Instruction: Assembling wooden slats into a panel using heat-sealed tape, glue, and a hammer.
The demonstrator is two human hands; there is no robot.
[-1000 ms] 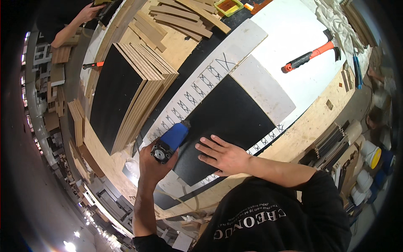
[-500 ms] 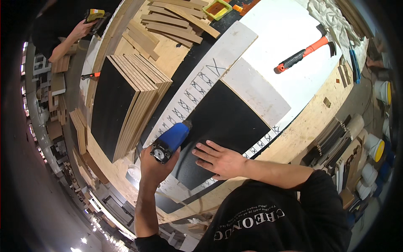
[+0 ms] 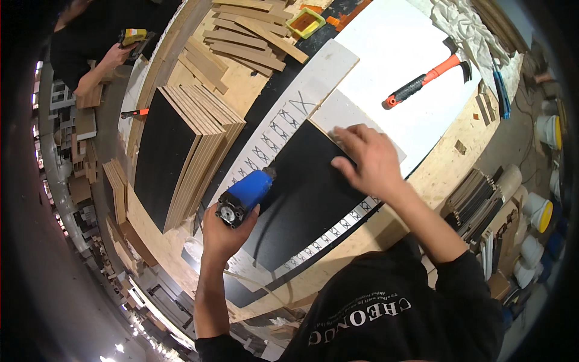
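The left hand [image 3: 222, 232] has its fingers closed around one blue power tool [image 3: 244, 196] with a round metal rear end, and the tool's nose touches the left edge of one flat, matte black panel [image 3: 301, 193]. This panel lies on the wooden bench [image 3: 446, 172], near its front edge. The right hand [image 3: 369, 158] rests flat on the far corner of the panel, fingers spread open, holding nothing. Beside it lies one long white board [image 3: 289, 114] marked with crosses. One stack of thin plywood sheets [image 3: 193, 151] stands to the left. One hammer [image 3: 422, 84] with an orange and black handle lies on a smooth white sheet [image 3: 392, 48].
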